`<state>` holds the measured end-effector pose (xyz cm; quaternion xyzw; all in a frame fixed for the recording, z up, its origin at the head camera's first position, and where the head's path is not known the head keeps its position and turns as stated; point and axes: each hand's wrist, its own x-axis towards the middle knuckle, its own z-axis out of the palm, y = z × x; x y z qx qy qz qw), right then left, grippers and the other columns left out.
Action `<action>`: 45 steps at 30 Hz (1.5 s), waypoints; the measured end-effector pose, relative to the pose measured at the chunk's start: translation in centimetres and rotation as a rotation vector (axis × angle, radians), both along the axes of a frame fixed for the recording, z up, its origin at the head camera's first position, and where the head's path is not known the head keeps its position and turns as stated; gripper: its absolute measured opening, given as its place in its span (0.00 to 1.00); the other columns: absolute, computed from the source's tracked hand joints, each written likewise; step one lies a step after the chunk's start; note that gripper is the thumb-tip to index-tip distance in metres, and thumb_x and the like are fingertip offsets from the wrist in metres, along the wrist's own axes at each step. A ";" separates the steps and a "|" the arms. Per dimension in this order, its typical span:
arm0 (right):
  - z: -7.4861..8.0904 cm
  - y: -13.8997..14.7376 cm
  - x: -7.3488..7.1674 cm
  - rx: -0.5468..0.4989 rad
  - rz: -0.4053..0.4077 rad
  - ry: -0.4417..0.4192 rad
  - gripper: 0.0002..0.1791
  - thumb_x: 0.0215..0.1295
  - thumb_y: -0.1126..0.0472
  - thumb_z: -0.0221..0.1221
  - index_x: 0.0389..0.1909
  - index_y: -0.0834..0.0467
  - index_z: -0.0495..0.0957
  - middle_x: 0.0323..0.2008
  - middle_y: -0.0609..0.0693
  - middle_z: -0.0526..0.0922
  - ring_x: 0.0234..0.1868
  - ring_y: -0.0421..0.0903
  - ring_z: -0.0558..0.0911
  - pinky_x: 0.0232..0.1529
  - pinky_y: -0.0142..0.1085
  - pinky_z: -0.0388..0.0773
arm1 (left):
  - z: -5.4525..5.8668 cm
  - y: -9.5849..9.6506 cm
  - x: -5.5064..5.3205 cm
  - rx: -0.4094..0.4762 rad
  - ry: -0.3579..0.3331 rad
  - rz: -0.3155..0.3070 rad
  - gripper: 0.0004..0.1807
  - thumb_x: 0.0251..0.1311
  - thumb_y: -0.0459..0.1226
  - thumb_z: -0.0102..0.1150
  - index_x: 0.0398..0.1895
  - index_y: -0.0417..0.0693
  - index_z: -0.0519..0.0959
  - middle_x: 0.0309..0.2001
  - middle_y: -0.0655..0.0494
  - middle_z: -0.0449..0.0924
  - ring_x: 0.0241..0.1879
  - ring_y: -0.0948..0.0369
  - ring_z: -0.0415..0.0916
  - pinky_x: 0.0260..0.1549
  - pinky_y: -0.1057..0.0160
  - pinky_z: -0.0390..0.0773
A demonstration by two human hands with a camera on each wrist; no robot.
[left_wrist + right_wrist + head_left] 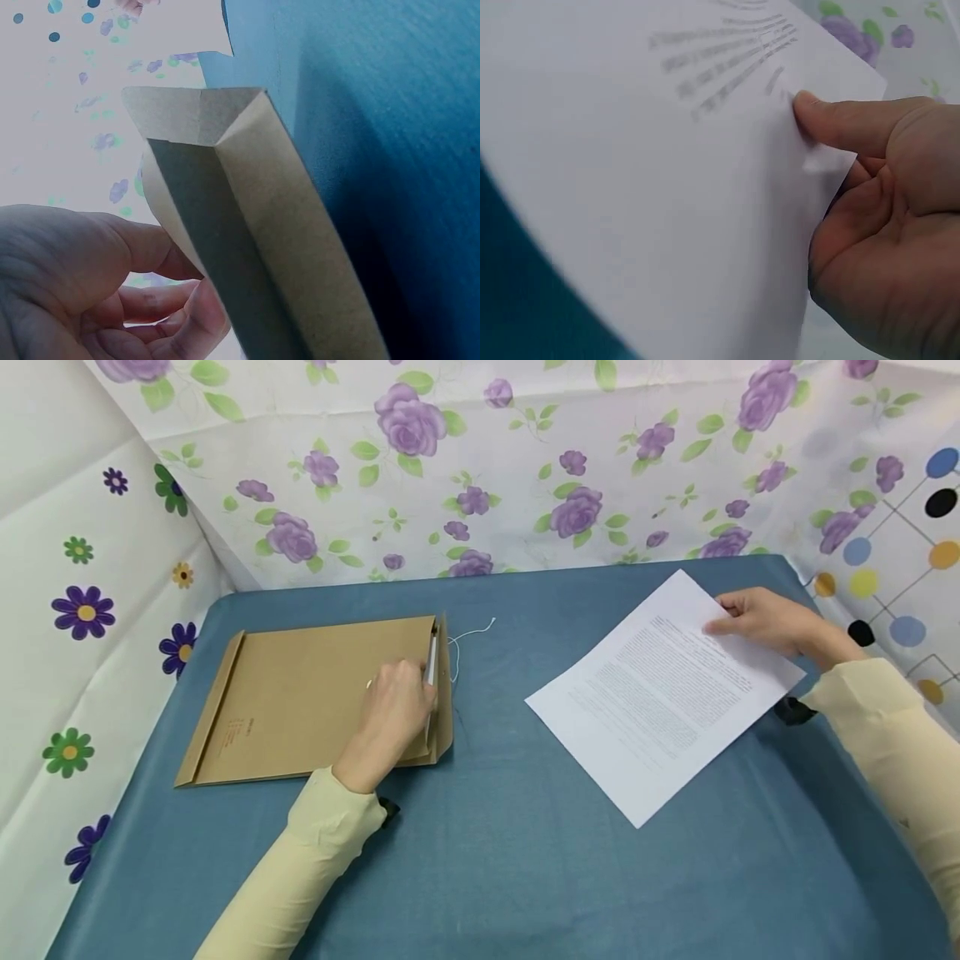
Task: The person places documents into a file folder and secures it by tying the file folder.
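Observation:
A brown paper document envelope lies on the left of the table, its open end toward the right. My left hand pinches the upper edge of that opening between thumb and fingers; in the left wrist view the envelope's folded end flap stands beside the hand. Inside the opening a strip of white shows. On the right, my right hand holds a printed sheet of paper by its upper right edge, thumb on top. The right wrist view shows the thumb on the sheet's printed face.
A thin white string trails from the envelope's open end. The blue tablecloth spreads between envelope and sheet. Flowered cloth hangs behind the table, with more patterned sheets at both sides.

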<state>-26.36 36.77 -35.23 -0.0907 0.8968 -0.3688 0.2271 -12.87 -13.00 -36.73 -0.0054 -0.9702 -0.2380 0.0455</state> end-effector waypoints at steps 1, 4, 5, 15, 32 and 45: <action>0.1 -0.1 0.2 -0.028 -0.012 -0.015 0.22 0.77 0.51 0.59 0.60 0.64 0.77 0.44 0.57 0.86 0.32 0.54 0.84 0.30 0.43 0.79 | 0.0 0.0 0.0 0.001 0.001 -0.001 0.13 0.63 0.26 0.56 0.47 0.32 0.85 0.37 0.37 0.82 0.28 0.49 0.80 0.22 0.56 0.80; 0.5 -0.3 0.6 -0.107 -0.041 -0.056 0.22 0.76 0.50 0.59 0.60 0.61 0.78 0.42 0.55 0.88 0.32 0.57 0.87 0.30 0.49 0.83 | -0.1 0.0 -0.1 0.007 0.005 -0.006 0.12 0.63 0.26 0.56 0.45 0.32 0.86 0.35 0.38 0.82 0.26 0.50 0.79 0.21 0.57 0.78; 0.6 -0.3 0.8 -0.144 -0.045 -0.071 0.21 0.76 0.50 0.59 0.60 0.59 0.79 0.42 0.54 0.88 0.33 0.57 0.87 0.31 0.50 0.84 | -0.1 0.0 -0.1 0.010 0.006 -0.007 0.12 0.63 0.26 0.56 0.45 0.33 0.86 0.34 0.39 0.82 0.25 0.50 0.79 0.20 0.57 0.78; 1.5 -1.0 1.5 -0.490 -0.004 -0.197 0.15 0.80 0.62 0.53 0.59 0.50 0.83 0.46 0.51 0.89 0.39 0.50 0.89 0.36 0.45 0.86 | 0.1 0.0 0.0 0.010 0.004 -0.007 0.14 0.62 0.25 0.55 0.47 0.32 0.85 0.36 0.37 0.82 0.27 0.49 0.79 0.22 0.56 0.78; 3.8 -2.8 2.6 -0.497 -0.217 -0.045 0.13 0.76 0.50 0.58 0.56 0.45 0.84 0.40 0.48 0.90 0.29 0.51 0.89 0.24 0.43 0.84 | 0.3 0.1 0.0 0.009 0.010 -0.002 0.15 0.63 0.25 0.56 0.51 0.31 0.84 0.42 0.35 0.83 0.33 0.46 0.82 0.26 0.54 0.81; 5.5 -7.9 4.2 -0.673 -0.473 0.109 0.19 0.65 0.50 0.69 0.52 0.55 0.83 0.38 0.45 0.90 0.29 0.45 0.89 0.23 0.36 0.83 | 0.2 0.1 -0.2 0.002 -0.022 0.010 0.17 0.63 0.25 0.55 0.53 0.30 0.84 0.44 0.34 0.82 0.34 0.47 0.81 0.25 0.56 0.82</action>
